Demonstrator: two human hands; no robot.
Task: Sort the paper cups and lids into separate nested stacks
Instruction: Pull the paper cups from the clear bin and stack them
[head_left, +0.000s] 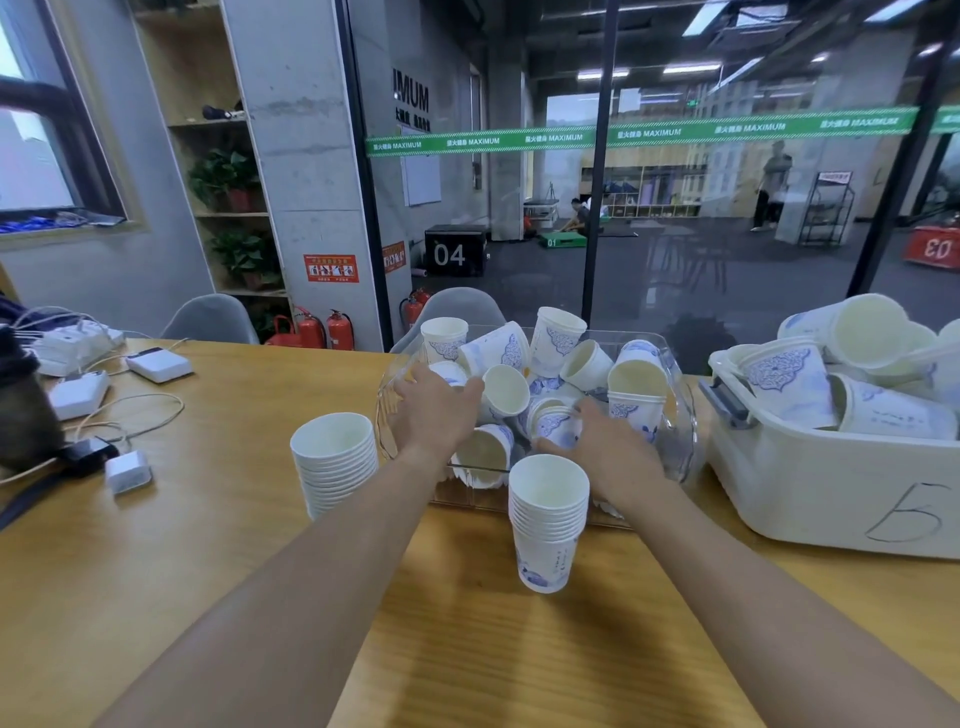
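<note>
step: picking loose cups from clear bin (680, 415) | left hand (436, 405) fingers spread, grip apart, over cups; right hand (605, 441) grip curled on a patterned cup (556, 423) | nested stacks: left stack (335, 462) beside bin; near stack (548, 519) before bin on surface (208, 571) | next: likely lift cup, nest it on near stack

My wooden table (156, 545) holds white chargers (158, 365) and tangled cables (130, 410) at its left. Behind it stand two grey chairs (210, 318), red fire extinguishers (340, 330), a shelf of potted plants (226, 176) and a glass wall (675, 208) facing a gym
</note>
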